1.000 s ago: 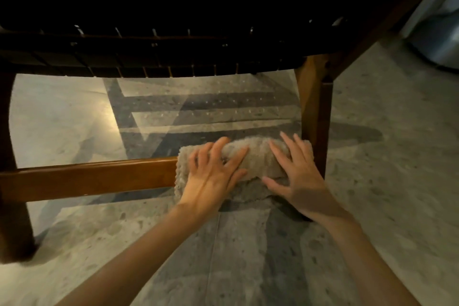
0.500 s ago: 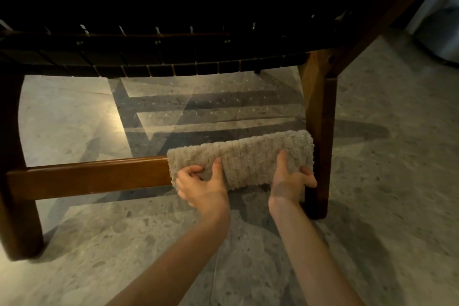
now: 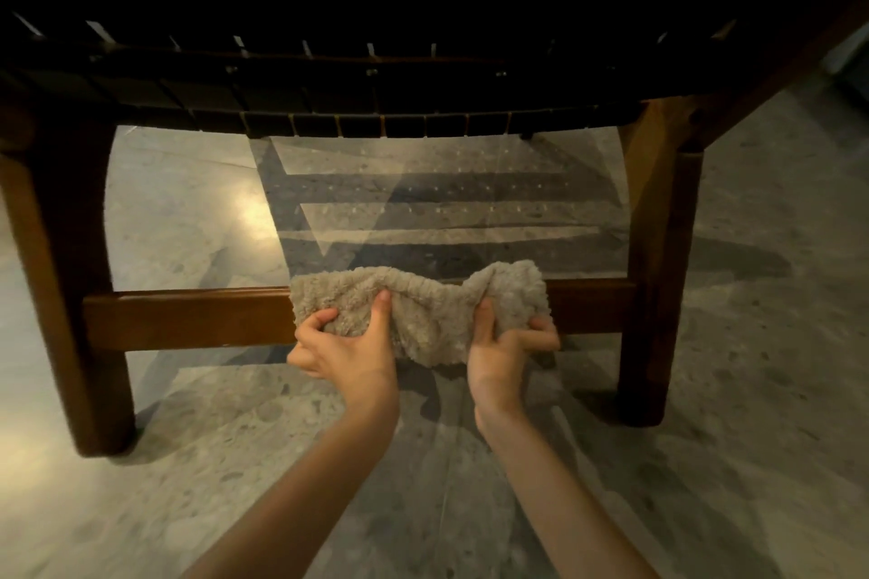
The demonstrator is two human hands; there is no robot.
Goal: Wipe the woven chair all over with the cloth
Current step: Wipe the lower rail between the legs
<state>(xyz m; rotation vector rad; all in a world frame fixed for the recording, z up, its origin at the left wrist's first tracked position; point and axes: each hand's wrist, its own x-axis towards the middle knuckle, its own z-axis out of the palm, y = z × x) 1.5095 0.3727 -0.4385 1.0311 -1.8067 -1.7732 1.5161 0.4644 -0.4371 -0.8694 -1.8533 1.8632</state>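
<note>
The woven chair fills the top of the view, its dark strap seat seen from low in front. A brown wooden crossbar runs between its two front legs. A fluffy beige cloth hangs bunched over the right half of that bar. My left hand grips the cloth's left part, thumb up on its front. My right hand grips its right part in the same way. The bar behind the cloth is hidden.
The left front leg and the right front leg stand on a speckled grey stone floor. The chair's shadow and a bright light reflection lie on the floor under the seat.
Both hands went from lying flat on the cloth to gripping it from below. The cloth slid left along the bar, away from the right leg, and is now bunched in the middle.
</note>
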